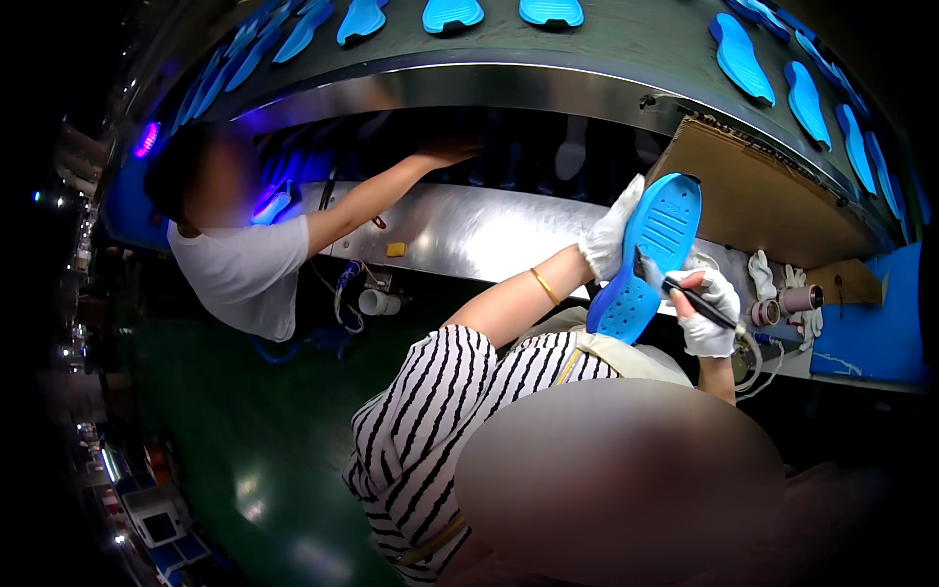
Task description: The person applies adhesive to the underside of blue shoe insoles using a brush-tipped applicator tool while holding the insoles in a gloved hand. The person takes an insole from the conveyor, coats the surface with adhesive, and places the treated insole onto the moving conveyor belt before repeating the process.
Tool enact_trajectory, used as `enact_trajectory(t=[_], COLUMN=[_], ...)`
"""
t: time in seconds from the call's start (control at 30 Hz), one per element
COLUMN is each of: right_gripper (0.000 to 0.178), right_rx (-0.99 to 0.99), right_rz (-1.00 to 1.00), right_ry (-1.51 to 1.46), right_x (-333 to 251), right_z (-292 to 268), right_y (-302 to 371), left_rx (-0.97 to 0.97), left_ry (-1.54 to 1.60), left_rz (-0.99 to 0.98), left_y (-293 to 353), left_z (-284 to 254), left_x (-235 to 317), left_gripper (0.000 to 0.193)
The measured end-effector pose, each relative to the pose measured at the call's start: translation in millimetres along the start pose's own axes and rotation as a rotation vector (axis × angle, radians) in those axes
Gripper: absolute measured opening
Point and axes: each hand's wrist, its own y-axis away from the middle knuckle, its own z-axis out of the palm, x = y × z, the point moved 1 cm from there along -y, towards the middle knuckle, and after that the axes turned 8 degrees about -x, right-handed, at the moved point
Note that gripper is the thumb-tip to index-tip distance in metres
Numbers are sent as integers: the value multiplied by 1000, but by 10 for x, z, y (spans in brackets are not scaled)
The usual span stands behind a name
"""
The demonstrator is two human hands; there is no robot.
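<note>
My left hand, in a white glove, grips a bright blue shoe sole along its left side. The sole stands tilted upward, its ridged and dimpled face toward me. In my right hand, gloved with some fingertips bare, is a brush with a black handle. Its bristle end meets the middle of the sole or hovers just over it; I cannot tell which. The fingers of the left hand behind the sole are hidden.
A conveyor belt carrying several blue soles curves across the back. Cardboard leans against its edge at right. White gloves and a roll lie nearby. At left a co-worker reaches under the belt. A yellow block sits on the metal bench.
</note>
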Motion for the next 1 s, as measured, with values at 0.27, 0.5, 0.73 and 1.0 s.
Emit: enact_trajectory(t=[0.27,0.5,0.73,1.0], right_gripper=[11,11,10,13], right_rx=[46,217,46,-9], right_rz=[-105,-127,24,25], right_ry=[64,111,-332,-482], right_x=[170,154,-6,37], right_z=[-209,-383,-204,-240], right_y=[153,54,13,96], left_rx=[47,-110,-143,-496], left_ry=[-338,-77,135,70], left_rz=[-157,50,248,310], left_y=[21,-291,-475,-628], left_z=[-135,176,232,124], left_x=[-322,-217,-95,41], left_gripper=[92,107,115,114])
